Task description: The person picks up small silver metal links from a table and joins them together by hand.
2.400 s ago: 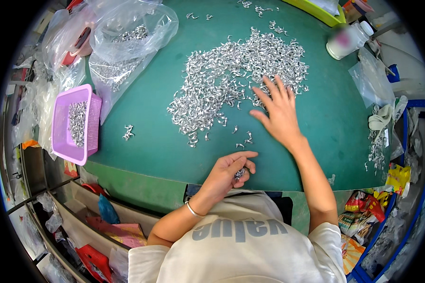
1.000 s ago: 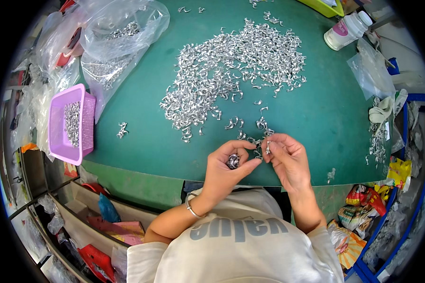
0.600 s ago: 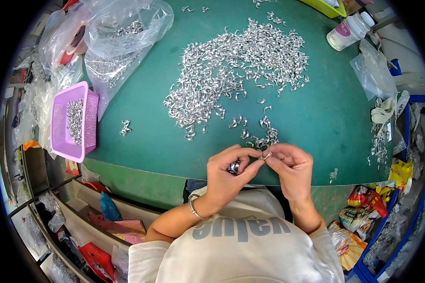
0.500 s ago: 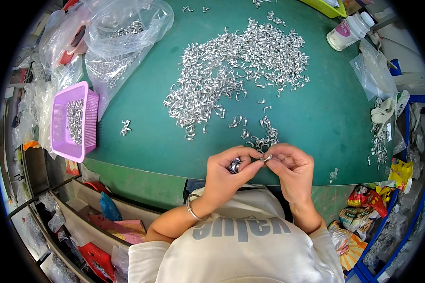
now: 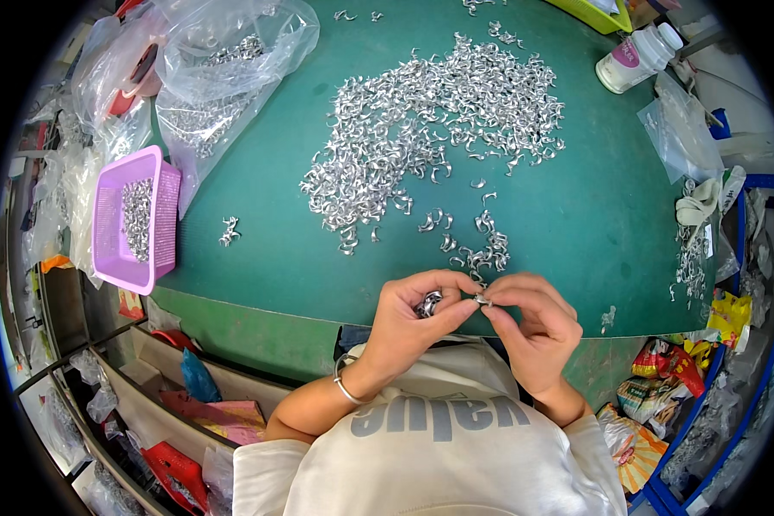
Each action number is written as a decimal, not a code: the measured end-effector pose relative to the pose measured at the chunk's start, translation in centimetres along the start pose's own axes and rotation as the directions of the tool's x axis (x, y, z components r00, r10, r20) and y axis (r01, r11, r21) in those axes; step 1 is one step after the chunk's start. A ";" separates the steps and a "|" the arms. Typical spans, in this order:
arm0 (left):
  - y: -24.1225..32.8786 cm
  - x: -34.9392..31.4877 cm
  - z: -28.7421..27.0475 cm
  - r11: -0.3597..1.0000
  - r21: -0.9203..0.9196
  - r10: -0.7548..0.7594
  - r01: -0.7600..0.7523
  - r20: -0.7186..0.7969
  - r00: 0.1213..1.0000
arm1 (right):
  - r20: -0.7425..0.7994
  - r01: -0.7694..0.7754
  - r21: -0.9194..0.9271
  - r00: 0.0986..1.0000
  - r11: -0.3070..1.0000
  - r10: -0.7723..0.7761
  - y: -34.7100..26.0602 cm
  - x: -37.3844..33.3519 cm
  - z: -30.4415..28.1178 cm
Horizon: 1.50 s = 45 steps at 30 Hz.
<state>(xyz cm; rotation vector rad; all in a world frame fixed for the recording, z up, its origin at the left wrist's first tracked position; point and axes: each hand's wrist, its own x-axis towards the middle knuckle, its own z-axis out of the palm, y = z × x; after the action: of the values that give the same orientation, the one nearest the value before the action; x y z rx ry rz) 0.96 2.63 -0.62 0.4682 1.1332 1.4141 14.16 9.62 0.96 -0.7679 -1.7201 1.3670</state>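
Both hands meet over the near edge of a green table. A small curved silvery metal piece is pinched between their fingertips. My left hand also keeps several shiny metal pieces in its curled fingers. My right hand has thumb and forefinger at the small piece, its other fingers bent. Just beyond the fingertips lies a small cluster of similar curved pieces. Farther off, a large heap of them spreads over the table.
At left stands a purple basket with metal pieces in it, beside a clear plastic bag of more pieces. A few lie loose near the basket. A white bottle and a clear bag sit at the right edge.
My right hand has shifted slightly right and its wrist has turned. The small piece between the fingertips sits at a different angle. My left hand has hardly moved.
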 end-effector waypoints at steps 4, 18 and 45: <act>0.0 0.0 -0.1 0.999 0.032 0.025 -0.026 0.020 0.999 | 0.001 0.005 0.022 1.000 1.000 -0.005 0.1 0.0 0.0; -1.7 0.7 -1.2 0.674 -0.588 -0.271 0.448 0.368 0.890 | -0.099 -0.265 -0.259 0.964 0.929 0.248 4.4 -0.2 -2.9; -0.7 1.0 1.2 0.968 0.247 0.036 -0.040 0.022 0.999 | -0.009 -0.317 0.197 0.946 0.928 0.325 3.1 -0.9 -1.9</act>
<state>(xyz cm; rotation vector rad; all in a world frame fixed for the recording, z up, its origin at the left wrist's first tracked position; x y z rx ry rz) 2.10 3.81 -1.06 0.6808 1.2997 1.3038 16.22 10.52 -1.99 -0.9907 -1.4446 1.6978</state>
